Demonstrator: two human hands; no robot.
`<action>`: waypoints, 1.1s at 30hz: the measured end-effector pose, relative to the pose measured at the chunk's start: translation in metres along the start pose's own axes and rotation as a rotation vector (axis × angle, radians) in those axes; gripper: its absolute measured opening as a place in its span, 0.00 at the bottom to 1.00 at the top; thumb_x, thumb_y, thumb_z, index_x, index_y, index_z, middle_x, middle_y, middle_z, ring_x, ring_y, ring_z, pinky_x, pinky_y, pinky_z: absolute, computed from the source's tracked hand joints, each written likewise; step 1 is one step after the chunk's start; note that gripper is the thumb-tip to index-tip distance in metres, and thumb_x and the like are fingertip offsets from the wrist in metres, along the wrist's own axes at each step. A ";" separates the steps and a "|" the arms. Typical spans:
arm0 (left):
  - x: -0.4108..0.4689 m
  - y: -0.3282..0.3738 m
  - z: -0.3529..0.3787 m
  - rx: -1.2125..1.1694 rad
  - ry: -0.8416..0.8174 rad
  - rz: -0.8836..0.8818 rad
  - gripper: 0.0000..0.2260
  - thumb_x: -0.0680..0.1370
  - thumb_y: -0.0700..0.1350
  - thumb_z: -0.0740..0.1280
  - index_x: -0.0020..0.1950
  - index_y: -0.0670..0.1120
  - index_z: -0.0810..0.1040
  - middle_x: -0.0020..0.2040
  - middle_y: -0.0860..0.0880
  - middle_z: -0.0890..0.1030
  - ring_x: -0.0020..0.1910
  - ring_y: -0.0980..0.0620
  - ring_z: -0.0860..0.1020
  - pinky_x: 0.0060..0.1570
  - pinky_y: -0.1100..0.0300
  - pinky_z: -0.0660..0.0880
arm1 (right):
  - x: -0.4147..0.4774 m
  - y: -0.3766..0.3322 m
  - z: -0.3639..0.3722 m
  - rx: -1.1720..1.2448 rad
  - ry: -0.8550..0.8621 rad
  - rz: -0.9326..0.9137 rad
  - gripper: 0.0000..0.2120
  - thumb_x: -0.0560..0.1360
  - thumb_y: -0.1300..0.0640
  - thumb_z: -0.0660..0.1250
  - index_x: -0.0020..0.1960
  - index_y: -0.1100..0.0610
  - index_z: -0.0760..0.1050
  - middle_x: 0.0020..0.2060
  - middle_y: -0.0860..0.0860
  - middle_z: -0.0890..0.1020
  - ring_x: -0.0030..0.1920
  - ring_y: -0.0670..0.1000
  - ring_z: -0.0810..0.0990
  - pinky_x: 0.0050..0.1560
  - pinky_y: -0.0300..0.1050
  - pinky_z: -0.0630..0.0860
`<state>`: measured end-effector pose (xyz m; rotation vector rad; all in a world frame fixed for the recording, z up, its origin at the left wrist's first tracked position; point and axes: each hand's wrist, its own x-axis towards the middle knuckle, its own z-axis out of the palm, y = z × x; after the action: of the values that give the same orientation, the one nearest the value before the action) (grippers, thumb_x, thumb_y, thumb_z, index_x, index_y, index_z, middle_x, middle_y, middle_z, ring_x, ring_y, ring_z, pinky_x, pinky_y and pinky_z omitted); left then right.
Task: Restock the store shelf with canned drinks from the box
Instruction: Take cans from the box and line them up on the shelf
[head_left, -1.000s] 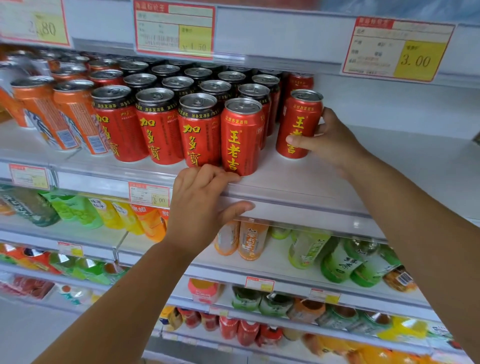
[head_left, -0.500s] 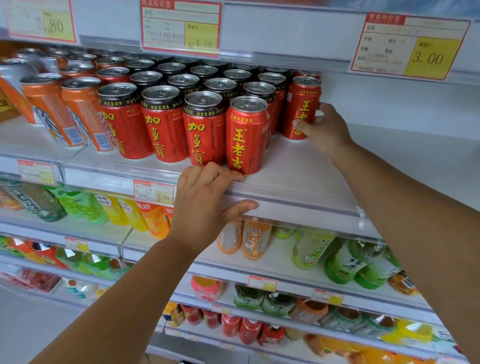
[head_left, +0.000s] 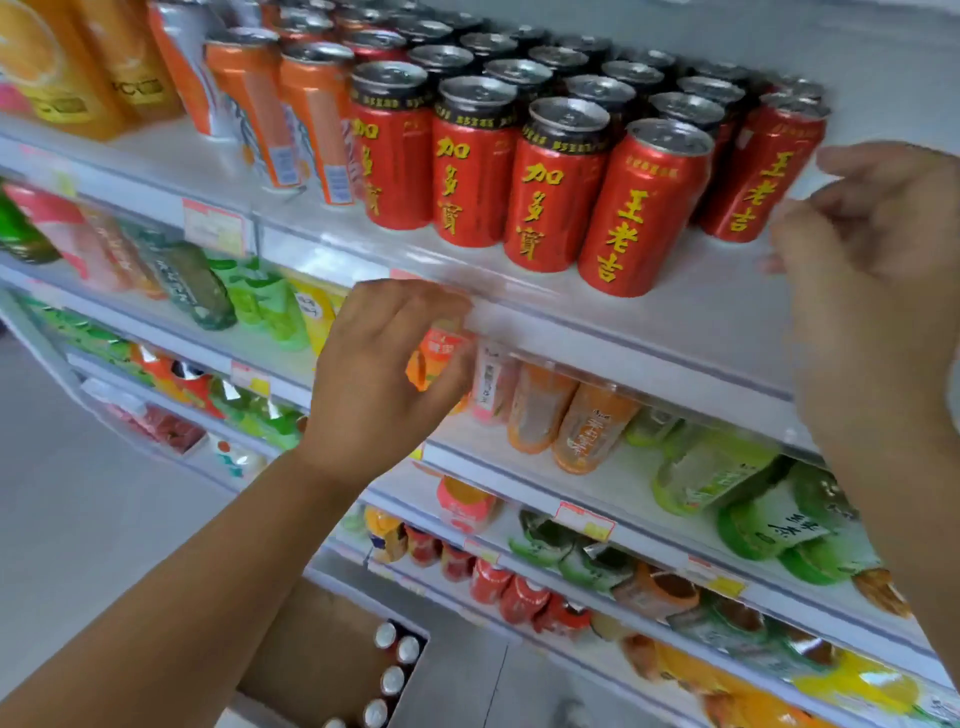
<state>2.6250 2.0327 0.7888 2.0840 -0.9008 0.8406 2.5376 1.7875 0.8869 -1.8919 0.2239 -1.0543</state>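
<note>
Red cans with yellow lettering stand in rows on the white shelf (head_left: 717, 332). The rightmost red can (head_left: 763, 171) stands upright behind the front can (head_left: 639, 208). My right hand (head_left: 883, 260) hovers just right of that can, fingers loosely curled, holding nothing. My left hand (head_left: 384, 374) rests its fingertips on the shelf's front rail, below the cans, and holds nothing. On the floor below, the cardboard box (head_left: 311, 649) shows several can tops (head_left: 389, 670) along its right side.
Orange cans (head_left: 306, 119) and yellow cartons (head_left: 67, 62) stand left of the red rows. Bare shelf lies right of the red cans. Lower shelves hold green and orange bottles (head_left: 587, 426) lying on their sides. Grey floor (head_left: 78, 509) spreads at the left.
My right hand has let go of the rightmost red can and drawn back toward me. The view has tilted down, and the box on the floor has come into sight.
</note>
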 end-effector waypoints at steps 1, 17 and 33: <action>-0.020 -0.014 -0.009 0.009 -0.018 -0.070 0.11 0.77 0.47 0.67 0.56 0.43 0.81 0.54 0.47 0.81 0.54 0.45 0.76 0.58 0.61 0.67 | -0.025 -0.005 0.007 0.039 -0.108 -0.008 0.13 0.73 0.54 0.64 0.57 0.52 0.71 0.41 0.49 0.77 0.43 0.48 0.77 0.47 0.43 0.76; -0.506 -0.122 0.025 -0.048 -0.993 -1.674 0.15 0.78 0.47 0.66 0.64 0.45 0.75 0.63 0.46 0.76 0.61 0.44 0.75 0.58 0.56 0.71 | -0.411 0.314 0.269 -0.497 -1.597 0.715 0.11 0.78 0.52 0.65 0.60 0.47 0.73 0.58 0.53 0.79 0.53 0.52 0.79 0.49 0.46 0.76; -0.795 -0.274 0.260 -0.017 -0.937 -1.833 0.31 0.79 0.52 0.66 0.78 0.45 0.57 0.76 0.44 0.60 0.74 0.44 0.63 0.72 0.51 0.62 | -0.674 0.609 0.378 -0.686 -1.426 0.340 0.30 0.71 0.54 0.71 0.71 0.56 0.66 0.66 0.58 0.71 0.66 0.59 0.70 0.66 0.54 0.68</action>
<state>2.4795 2.2294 -0.0564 2.1378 0.7843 -1.1106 2.5613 2.0535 -0.0602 -2.5980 0.0441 0.8174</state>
